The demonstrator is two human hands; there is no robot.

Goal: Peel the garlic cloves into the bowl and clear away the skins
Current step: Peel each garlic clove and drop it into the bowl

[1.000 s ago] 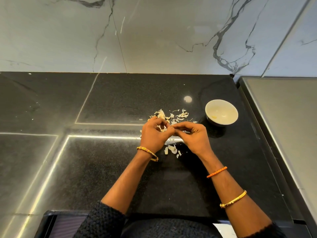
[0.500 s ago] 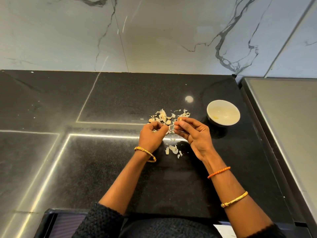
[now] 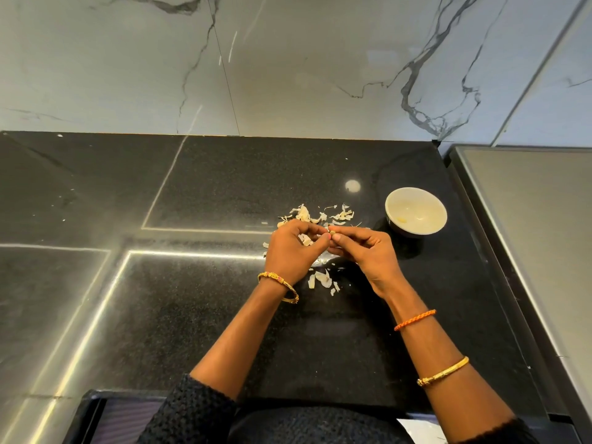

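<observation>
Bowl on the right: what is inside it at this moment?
The white bowl holds one small pale yellowish piece, probably a peeled clove, near its left inner wall. The rest of the visible interior looks bare; the near rim hides a strip of the inside.

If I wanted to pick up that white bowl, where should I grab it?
Grab the bowl by its rim, probably best on the near-left side, coming down from above. It stands upright and open on the black counter, the rim is bare all round, and that side faces the hands. The wall curves under, so a side grasp could slip.
</observation>
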